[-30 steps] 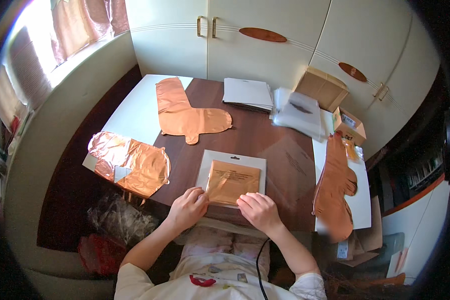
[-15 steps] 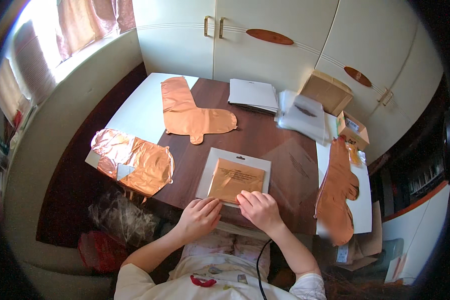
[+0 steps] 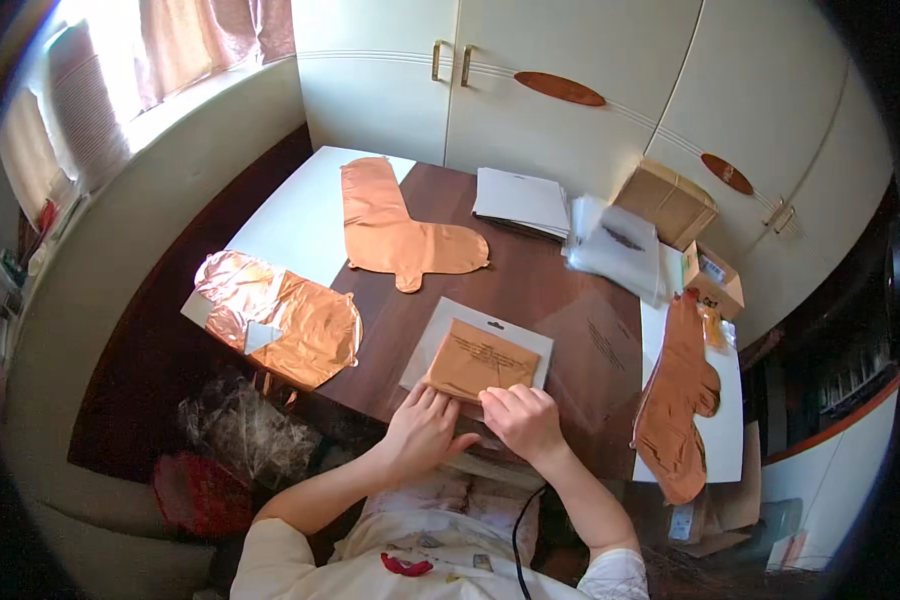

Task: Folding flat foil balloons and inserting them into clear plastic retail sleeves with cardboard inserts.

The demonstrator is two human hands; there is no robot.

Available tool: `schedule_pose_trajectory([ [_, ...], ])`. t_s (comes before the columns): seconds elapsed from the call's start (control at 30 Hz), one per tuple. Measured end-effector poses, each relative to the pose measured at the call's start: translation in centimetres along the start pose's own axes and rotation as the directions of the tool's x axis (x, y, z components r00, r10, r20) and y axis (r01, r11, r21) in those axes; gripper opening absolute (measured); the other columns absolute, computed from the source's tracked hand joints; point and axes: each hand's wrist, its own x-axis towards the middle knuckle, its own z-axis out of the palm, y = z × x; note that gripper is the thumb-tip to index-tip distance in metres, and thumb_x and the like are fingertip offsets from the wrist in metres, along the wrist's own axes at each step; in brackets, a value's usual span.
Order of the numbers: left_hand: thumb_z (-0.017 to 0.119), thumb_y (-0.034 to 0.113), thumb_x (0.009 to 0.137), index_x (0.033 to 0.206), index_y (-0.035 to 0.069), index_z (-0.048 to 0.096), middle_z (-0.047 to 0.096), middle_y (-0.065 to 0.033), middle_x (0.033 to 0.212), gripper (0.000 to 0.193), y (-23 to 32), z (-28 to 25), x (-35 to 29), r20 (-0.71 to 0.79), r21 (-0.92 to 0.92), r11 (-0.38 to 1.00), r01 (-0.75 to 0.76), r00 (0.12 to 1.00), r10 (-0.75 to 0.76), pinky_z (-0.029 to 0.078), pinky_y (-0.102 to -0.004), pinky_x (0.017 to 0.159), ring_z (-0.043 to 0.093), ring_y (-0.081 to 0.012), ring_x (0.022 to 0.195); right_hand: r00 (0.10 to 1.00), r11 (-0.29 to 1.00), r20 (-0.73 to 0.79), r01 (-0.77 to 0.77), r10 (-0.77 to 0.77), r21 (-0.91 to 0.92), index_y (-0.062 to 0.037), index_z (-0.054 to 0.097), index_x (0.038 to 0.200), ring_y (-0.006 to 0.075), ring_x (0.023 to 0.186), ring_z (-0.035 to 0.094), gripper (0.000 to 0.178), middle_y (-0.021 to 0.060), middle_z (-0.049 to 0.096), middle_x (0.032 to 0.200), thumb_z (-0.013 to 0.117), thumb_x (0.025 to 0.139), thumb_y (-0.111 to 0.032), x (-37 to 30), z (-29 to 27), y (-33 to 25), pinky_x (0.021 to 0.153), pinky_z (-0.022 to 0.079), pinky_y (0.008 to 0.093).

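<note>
In front of me on the table lies a white card (image 3: 425,350) with a hang hole. On it rests a folded copper foil balloon (image 3: 482,362), seen through a clear bag with dark print. My left hand (image 3: 422,425) lies at the near left edge of the bag, fingers stretched, thumb apart. At the near right edge, my right hand (image 3: 522,420) is closed in a pinch on the bag's edge. Whether its fingers also catch the foil is hidden.
Flat copper foil balloons lie at the far left (image 3: 400,225), near left (image 3: 285,320) and right (image 3: 678,400). Behind are a stack of white cards (image 3: 522,200), clear bags (image 3: 615,250) and cardboard boxes (image 3: 665,200). Another clear bag (image 3: 595,345) lies right of the packet.
My left hand has gone from curled fingers at the bag's edge to stretched fingers with the thumb out. The packet has tilted slightly. The whole view has shifted a little.
</note>
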Motion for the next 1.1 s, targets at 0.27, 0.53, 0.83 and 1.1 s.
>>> schedule_pose_trajectory([
  [0.27,0.048,0.073,0.072,0.134,0.013,0.044,0.033,-0.0242,0.14,0.087,-2.0,2.7,2.9,0.012,0.011,0.999,0.053,0.998,-0.053,0.023,-0.0464,0.107,0.027,-0.0392,0.132,0.999,0.997,0.036,-0.041,0.038,0.064,-0.012,0.063,0.083,0.0149,0.065,0.057,0.014,-0.0019,0.062,0.077,0.067,0.069,-0.013,0.2,-0.2,-0.2,0.055,0.047,0.0295],
  [0.53,0.05,0.07,0.073,0.136,0.014,0.042,0.032,-0.0231,0.141,0.085,-2.4,3.6,3.2,0.052,-0.052,0.997,0.059,0.997,-0.056,0.023,-0.0455,0.108,0.026,-0.0413,0.132,0.969,0.912,0.192,-0.214,0.154,0.35,-0.0084,0.063,0.098,0.0271,0.092,0.057,0.027,0.0075,0.061,0.097,0.062,0.081,-0.029,0.6,-0.5,0.6,0.083,0.046,0.0373],
  [0.83,0.053,0.063,0.077,0.134,0.009,0.042,0.041,-0.0179,0.136,0.08,-1.7,3.7,3.1,-0.012,-0.095,0.993,0.074,0.997,-0.076,0.022,-0.0441,0.109,0.028,-0.0388,0.132,0.897,0.943,0.395,-0.283,0.197,0.172,-0.0095,0.034,0.138,0.0326,0.133,0.029,0.067,0.0158,0.033,0.142,0.038,0.09,-0.056,-0.1,5.0,4.1,0.108,0.019,0.0506],
  [1.1,0.05,0.063,0.079,0.131,0.002,0.044,0.045,-0.021,0.131,0.08,-1.8,2.3,2.4,0.081,-0.19,0.981,0.031,0.997,-0.016,0.022,-0.0453,0.109,0.033,-0.036,0.129,0.922,0.968,0.341,-0.23,0.185,0.096,-0.0112,0.037,0.137,0.0314,0.132,0.03,0.068,0.0135,0.035,0.141,0.046,0.086,-0.056,0.0,5.2,3.7,0.107,0.021,0.0498],
])
